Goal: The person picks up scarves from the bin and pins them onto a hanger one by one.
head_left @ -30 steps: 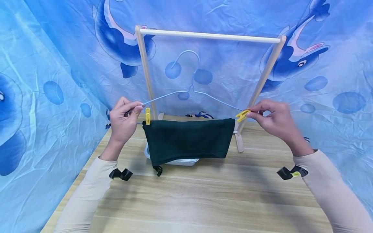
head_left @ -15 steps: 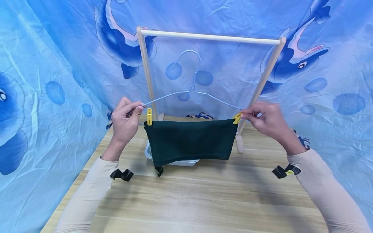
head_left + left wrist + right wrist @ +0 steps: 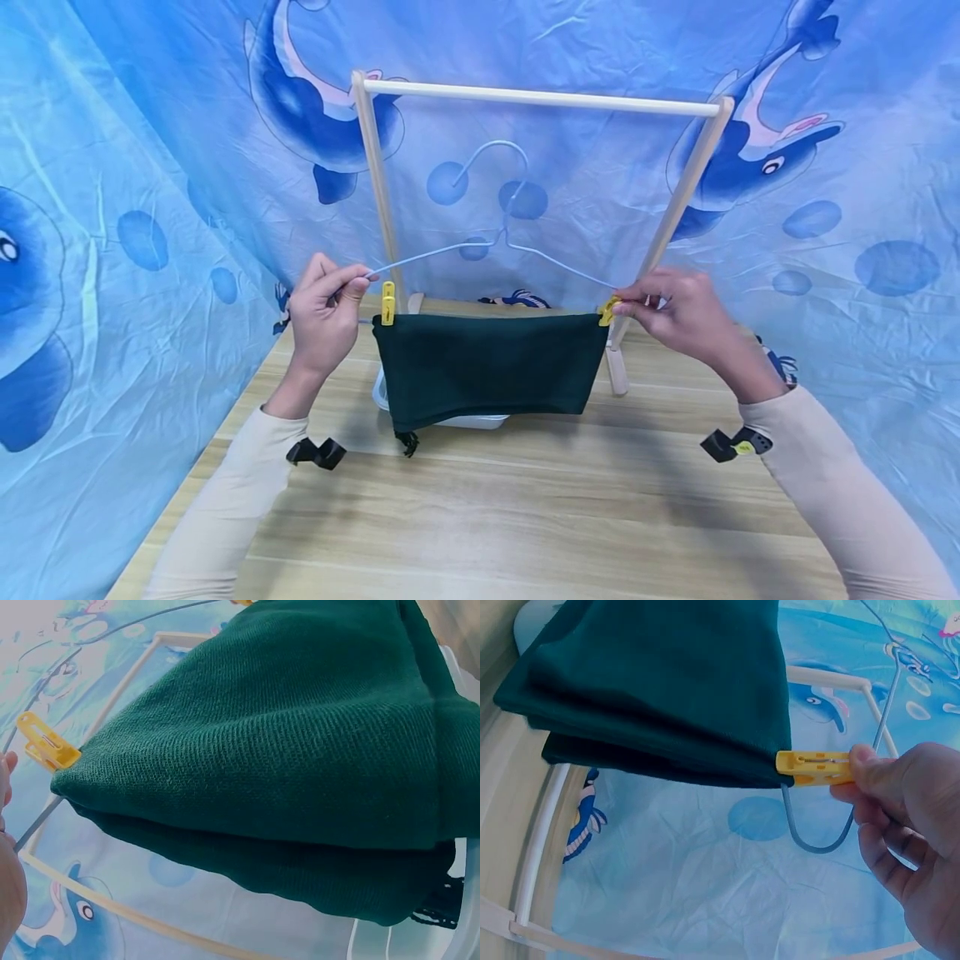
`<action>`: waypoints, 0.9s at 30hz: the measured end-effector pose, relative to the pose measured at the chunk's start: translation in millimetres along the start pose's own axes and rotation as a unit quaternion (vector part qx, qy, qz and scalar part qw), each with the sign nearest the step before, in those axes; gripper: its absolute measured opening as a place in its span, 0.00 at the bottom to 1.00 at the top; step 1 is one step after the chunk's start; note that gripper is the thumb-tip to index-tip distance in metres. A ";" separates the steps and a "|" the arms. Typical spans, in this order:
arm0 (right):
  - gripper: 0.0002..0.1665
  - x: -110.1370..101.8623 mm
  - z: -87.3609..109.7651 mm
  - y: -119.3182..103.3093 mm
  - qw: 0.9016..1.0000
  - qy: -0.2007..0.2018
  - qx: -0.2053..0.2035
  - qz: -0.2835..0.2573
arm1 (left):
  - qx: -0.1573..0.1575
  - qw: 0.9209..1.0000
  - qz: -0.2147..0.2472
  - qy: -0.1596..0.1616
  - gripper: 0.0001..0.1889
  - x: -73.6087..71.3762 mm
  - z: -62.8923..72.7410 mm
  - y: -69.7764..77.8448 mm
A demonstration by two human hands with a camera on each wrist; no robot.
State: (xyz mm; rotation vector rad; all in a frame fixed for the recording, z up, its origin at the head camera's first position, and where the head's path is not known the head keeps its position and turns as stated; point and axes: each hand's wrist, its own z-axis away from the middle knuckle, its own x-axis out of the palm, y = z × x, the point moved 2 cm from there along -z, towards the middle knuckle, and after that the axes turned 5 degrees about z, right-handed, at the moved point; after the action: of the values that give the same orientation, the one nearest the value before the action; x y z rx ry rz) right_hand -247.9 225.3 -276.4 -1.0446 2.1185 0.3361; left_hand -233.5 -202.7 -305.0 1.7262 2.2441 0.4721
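Note:
A dark green knitted scarf [image 3: 491, 367] hangs folded over the lower bar of a pale blue wire hanger [image 3: 450, 248]. My left hand [image 3: 324, 312] pinches the hanger's left shoulder between thumb and fingers. Close by, a yellow clothespin [image 3: 387, 304] clips the scarf's left top corner to the bar. My right hand [image 3: 675, 315] pinches the handles of a second yellow clothespin [image 3: 814, 766], whose front end sits over the scarf's right top corner at the bar. The hanger's hook points up, apart from any rail. A dark fringe [image 3: 407, 442] dangles under the scarf's left side.
Behind the hanger stands a small wooden rack with a white top rail [image 3: 540, 97]. A white plastic tray [image 3: 472, 422] sits on the wood-grain table [image 3: 480, 517], mostly hidden by the scarf. Blue dolphin-print cloth [image 3: 135, 125] encloses the back and sides.
My right hand has moved left, bringing its clothespin from beside the scarf onto the right top corner. The hanger has lowered slightly and shifted right. My left hand keeps its hold.

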 end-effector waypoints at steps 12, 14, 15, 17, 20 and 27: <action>0.22 4.2 7.4 -1.1 0.999 -0.015 0.051 0.003 | -0.010 1.000 -0.011 -0.015 0.09 -4.0 4.7 1.1; 0.22 4.7 7.9 -1.5 0.998 -0.013 0.055 0.001 | -0.015 1.000 -0.012 -0.017 0.08 -4.6 5.0 -0.1; 0.22 4.9 8.1 -1.7 0.998 -0.011 0.058 0.001 | -0.017 1.000 -0.013 -0.017 0.07 -4.8 5.0 -0.7; 0.22 5.3 8.5 -2.1 0.998 -0.010 0.063 -0.002 | -0.023 0.999 -0.013 -0.017 0.06 -4.9 5.2 -1.9; 0.24 5.6 9.3 -2.2 0.998 -0.009 0.069 -0.009 | -0.029 0.999 -0.012 -0.019 0.06 -4.9 5.5 -3.2; 0.22 -0.3 6.3 1.5 0.995 0.010 0.071 -0.064 | -0.031 0.999 -0.008 -0.024 0.06 -5.0 6.4 -5.5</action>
State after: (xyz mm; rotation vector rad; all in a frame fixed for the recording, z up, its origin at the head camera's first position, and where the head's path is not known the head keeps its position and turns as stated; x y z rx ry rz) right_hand -245.8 229.6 -280.7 -1.0970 2.0488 0.1111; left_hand -234.5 -208.3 -313.0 1.6705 2.1845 0.4879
